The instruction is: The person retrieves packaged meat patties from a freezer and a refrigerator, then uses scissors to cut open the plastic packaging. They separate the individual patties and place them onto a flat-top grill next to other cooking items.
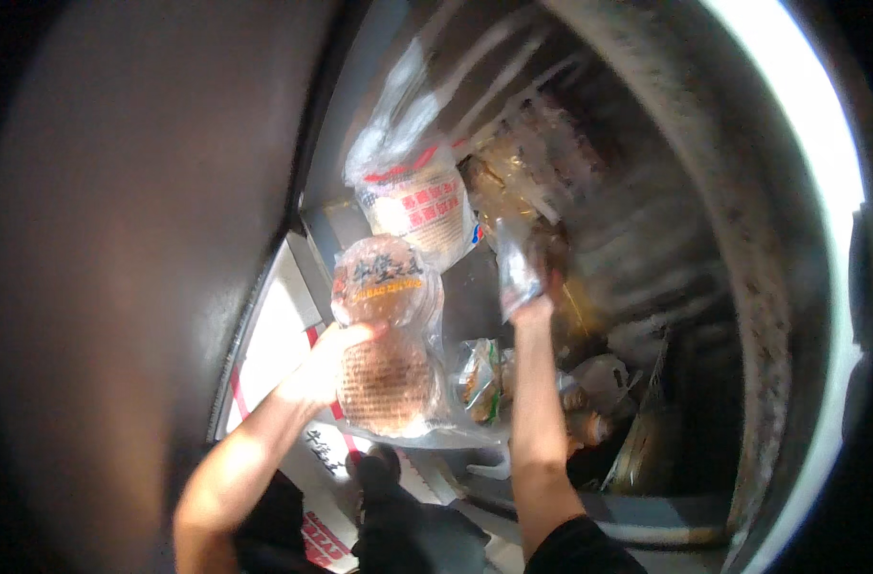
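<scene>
My left hand (347,344) grips a clear plastic bag of round brown patties (386,387), two stacks side by side, with dark and yellow writing on the wrap. The bag is held up over the near left edge of a freezer-like compartment. My right hand (540,287) reaches deeper into the compartment, beside a crumpled clear plastic bag (515,269). It is blurred and partly in shadow, so whether its fingers hold that bag is unclear. Just beyond the patties lies a white and clear bag with red printing (426,204).
Gold-tinted and clear packages (508,172) lie farther in. Near my right forearm are a small green-edged bag (482,380) and a white plastic bag (605,380). A dark panel (142,237) stands at left. White boxes with red stripes (271,344) lie below, by my shoe (383,459).
</scene>
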Available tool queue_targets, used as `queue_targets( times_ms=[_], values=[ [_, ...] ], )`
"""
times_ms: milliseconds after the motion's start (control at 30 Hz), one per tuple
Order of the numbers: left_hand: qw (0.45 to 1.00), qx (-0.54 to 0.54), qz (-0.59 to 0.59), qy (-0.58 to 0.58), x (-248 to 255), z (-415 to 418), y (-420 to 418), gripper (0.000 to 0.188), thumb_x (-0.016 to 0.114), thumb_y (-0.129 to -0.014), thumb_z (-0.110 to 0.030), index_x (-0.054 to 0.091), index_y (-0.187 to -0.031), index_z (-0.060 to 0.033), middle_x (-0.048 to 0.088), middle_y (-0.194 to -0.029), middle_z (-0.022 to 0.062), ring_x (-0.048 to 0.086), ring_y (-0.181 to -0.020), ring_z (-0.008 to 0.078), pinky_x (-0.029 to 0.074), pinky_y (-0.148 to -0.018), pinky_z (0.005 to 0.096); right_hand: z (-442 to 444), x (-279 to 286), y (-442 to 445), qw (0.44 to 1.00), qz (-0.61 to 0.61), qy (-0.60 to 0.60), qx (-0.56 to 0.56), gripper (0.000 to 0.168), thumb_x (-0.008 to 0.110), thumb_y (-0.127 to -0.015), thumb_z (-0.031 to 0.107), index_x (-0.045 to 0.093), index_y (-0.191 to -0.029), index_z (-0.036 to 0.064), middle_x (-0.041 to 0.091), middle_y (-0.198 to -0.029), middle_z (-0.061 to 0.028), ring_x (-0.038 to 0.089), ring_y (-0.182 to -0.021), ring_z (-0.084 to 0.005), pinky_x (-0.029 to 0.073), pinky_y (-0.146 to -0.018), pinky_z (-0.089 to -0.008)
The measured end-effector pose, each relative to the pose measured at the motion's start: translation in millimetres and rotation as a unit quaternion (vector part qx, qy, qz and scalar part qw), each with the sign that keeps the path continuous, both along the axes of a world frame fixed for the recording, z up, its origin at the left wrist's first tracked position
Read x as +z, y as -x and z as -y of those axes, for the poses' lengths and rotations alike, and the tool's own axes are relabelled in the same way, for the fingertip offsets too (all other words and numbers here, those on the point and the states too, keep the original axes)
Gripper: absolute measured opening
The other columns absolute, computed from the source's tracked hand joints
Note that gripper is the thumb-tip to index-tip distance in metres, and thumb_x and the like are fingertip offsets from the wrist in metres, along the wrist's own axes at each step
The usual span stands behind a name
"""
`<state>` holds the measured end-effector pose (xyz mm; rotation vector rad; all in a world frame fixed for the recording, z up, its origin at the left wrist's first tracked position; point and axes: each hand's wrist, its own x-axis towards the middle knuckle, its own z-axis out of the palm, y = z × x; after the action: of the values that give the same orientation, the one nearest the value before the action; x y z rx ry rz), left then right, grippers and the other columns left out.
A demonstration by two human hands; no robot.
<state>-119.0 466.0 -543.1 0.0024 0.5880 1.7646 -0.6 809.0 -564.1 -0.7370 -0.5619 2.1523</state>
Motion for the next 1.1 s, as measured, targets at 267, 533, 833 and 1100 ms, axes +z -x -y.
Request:
queue_targets(
  times_ms=[267,533,833,1100],
  values=[
    [0.994,0.001,-0.104,-0.045,99,69,-33,0.072,0.075,-0.062,-0.004,0.046,-0.127,0.0051,0.062,-0.110,0.0157,0.060,-0.102,0.0264,0.050,-0.089,0.0370,208,133,-85,0.979,0.162,-0.047,0.117,0.059,0.062,-0.081,0.039,0.048,-0.125,0.001,0.060,-0.111,-0.0147,0.062,-0.096,-0.0221,0.054,-0.074,-0.0414],
    [0.929,-0.010,-0.236,-0.284,221,96,-74,0.093,0.076,-0.042,0.002,0.042,-0.129,0.0061,0.058,-0.117,0.0164,0.055,-0.109,0.0275,0.044,-0.094,0.0361,321,259,-261,0.945,0.182,-0.209,0.172,0.068,0.065,-0.074,0.031,0.046,-0.129,-0.004,0.058,-0.117,-0.0158,0.058,-0.107,-0.0262,0.048,-0.091,-0.0378],
    [0.911,-0.093,-0.290,-0.277,431,63,-100,0.067,0.075,-0.070,-0.016,0.047,-0.127,0.0051,0.059,-0.117,0.0149,0.059,-0.104,0.0211,0.045,-0.092,0.0317,387,387,-306,0.932,0.163,-0.322,-0.029,0.060,0.057,-0.081,0.034,0.047,-0.128,-0.002,0.058,-0.117,-0.0168,0.059,-0.105,-0.0272,0.050,-0.088,-0.0387],
    [0.844,-0.334,-0.337,-0.250,480,-56,-91,0.042,0.060,-0.088,-0.020,0.052,-0.119,0.0067,0.065,-0.103,0.0204,0.069,-0.085,0.0263,0.058,-0.080,0.0375,438,474,-331,0.883,0.051,-0.398,-0.242,0.054,0.051,-0.087,0.036,0.049,-0.126,0.000,0.059,-0.117,-0.0177,0.060,-0.104,-0.0281,0.052,-0.085,-0.0395]
  ],
)
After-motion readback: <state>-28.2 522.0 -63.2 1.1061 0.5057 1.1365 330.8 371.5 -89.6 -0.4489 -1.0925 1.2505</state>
